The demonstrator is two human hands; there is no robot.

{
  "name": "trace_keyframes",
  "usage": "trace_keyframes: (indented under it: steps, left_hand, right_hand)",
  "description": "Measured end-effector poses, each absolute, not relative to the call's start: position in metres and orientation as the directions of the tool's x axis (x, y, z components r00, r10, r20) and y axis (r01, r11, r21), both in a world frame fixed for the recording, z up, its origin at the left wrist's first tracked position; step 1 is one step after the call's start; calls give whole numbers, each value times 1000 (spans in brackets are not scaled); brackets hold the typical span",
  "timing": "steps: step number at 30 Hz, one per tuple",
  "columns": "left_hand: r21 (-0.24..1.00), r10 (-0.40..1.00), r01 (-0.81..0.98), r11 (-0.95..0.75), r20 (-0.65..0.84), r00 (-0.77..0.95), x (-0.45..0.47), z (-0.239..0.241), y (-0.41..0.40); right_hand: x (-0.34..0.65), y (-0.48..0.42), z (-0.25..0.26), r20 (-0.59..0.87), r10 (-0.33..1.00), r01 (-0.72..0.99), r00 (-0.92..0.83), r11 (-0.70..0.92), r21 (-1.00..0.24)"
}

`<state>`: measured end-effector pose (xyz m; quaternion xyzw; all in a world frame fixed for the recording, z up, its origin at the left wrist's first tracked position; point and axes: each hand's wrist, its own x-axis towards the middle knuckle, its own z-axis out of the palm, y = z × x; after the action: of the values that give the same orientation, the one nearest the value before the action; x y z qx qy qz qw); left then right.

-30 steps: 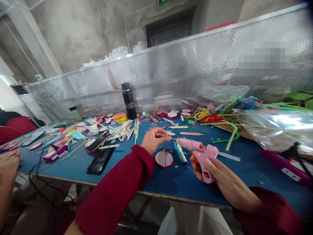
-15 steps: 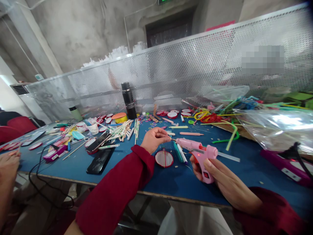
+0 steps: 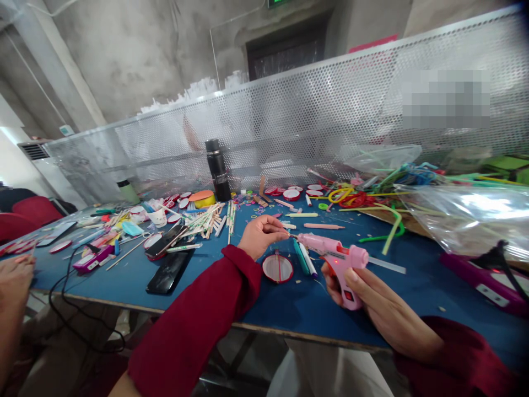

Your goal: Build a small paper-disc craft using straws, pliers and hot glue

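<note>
My right hand is wrapped round the handle of a pink hot glue gun, whose small red light glows. A clear glue stick juts from its rear. The nozzle points left, to the fingertips of my left hand. Those fingers are pinched on something small and dark at the nozzle, too little to make out. Below my left hand lies a round red-rimmed disc with a red line down its middle. Teal and white marker pens lie between this disc and the glue gun.
On the blue table, a black phone, paper sticks and a black flask stand to the left. Coloured pipe cleaners, a plastic bag and a purple power strip lie right. Another person's hand is far left.
</note>
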<state>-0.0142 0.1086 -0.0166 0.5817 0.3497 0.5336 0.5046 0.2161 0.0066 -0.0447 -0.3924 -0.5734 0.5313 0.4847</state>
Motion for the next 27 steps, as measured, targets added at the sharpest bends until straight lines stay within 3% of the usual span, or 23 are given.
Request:
trace_keyframes:
  steps: [27]
  left_hand:
    - [961,948,-125,-247,266,177,-14,-16,109]
  right_hand:
    - [219,7,-45,138,965,12,-223,144,-990]
